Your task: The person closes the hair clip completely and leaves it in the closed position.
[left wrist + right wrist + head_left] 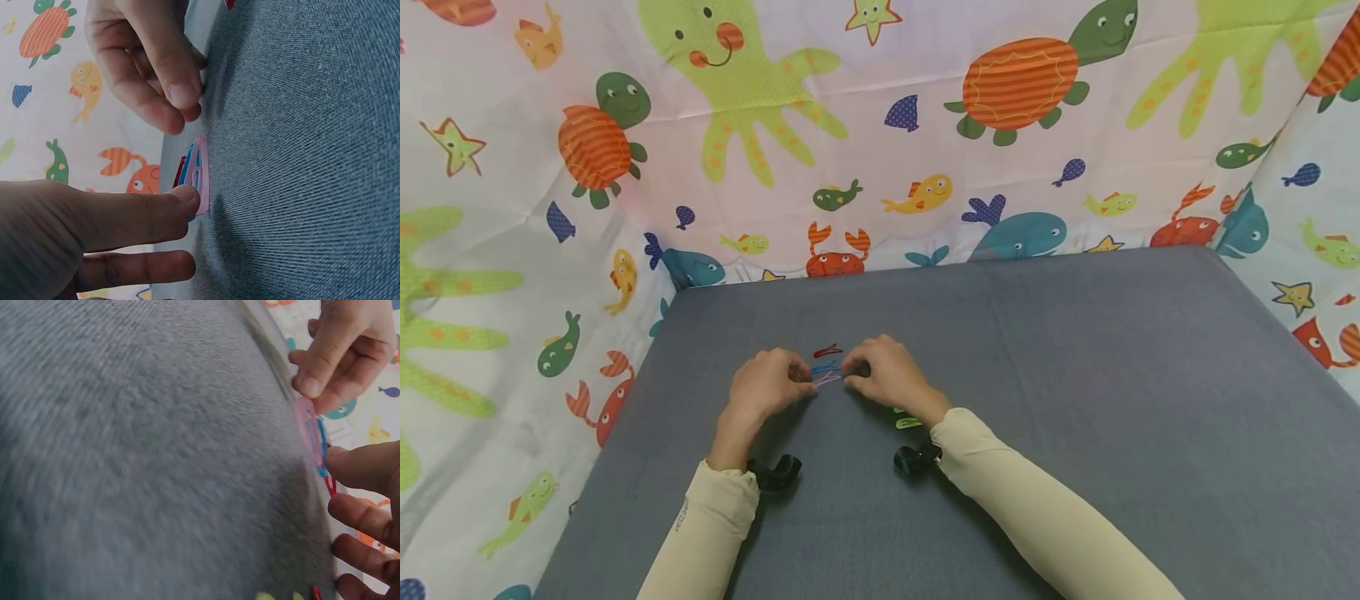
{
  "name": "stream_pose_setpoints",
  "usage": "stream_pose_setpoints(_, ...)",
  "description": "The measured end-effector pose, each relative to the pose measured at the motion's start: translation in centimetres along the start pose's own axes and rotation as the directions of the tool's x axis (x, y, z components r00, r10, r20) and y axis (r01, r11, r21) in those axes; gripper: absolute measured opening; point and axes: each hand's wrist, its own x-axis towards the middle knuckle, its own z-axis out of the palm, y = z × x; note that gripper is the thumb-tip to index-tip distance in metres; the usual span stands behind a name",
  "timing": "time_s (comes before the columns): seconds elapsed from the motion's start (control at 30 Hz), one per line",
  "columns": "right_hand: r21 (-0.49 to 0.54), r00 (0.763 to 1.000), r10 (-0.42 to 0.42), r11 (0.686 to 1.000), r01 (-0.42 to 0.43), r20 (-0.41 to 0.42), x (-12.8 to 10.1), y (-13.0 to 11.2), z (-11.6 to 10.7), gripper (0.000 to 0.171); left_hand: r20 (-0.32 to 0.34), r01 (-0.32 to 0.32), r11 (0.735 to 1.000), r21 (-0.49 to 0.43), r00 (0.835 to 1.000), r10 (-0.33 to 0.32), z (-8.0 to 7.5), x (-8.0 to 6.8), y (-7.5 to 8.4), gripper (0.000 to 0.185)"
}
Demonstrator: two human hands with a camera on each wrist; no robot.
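A pink snap hair clip (827,378) lies at the near end of a short row on the grey table. My left hand (769,383) pinches its wide end between thumb and forefinger, as the right wrist view shows. At the clip's narrow end is my right hand (887,371), fingers relaxed and slightly apart, holding nothing visible. Just beyond the pink clip (204,175) are a blue hair clip (826,367) and a red hair clip (828,352). In the right wrist view, fingers partly cover the blue clip (322,434).
Green hair clips (907,422) lie by the right wrist, partly hidden under it. Dark wrist cameras (917,458) hang close above the table (1075,417). A curtain printed with sea animals (880,150) rises behind the table and along its sides.
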Motion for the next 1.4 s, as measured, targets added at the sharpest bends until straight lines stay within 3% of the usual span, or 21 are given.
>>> stream_pose_setpoints(0.6,-0.218,0.998,0.045,0.974,-0.054,-0.048,0.8,-1.5,1.4,0.010,-0.056,-0.028,0.999,0.035,0.998,0.030,1.3,0.4,-0.1,0.011)
stream_pose_setpoints(0.83,-0.211,0.997,0.045,0.976,-0.057,-0.060,0.8,-1.7,1.5,0.007,-0.102,-0.030,0.999,0.032,0.994,0.033,1.5,0.5,0.1,0.010)
stream_pose_setpoints(1.13,-0.205,0.997,0.050,0.977,-0.060,-0.053,0.7,-1.4,1.1,0.005,-0.096,-0.041,0.999,0.019,0.994,0.043,1.5,0.5,0.5,0.009)
stream_pose_setpoints(1.4,-0.136,0.999,0.042,0.990,-0.044,-0.018,0.2,-0.9,0.2,0.006,-0.095,-0.084,0.996,-0.002,0.992,0.083,1.3,0.1,1.3,0.008)
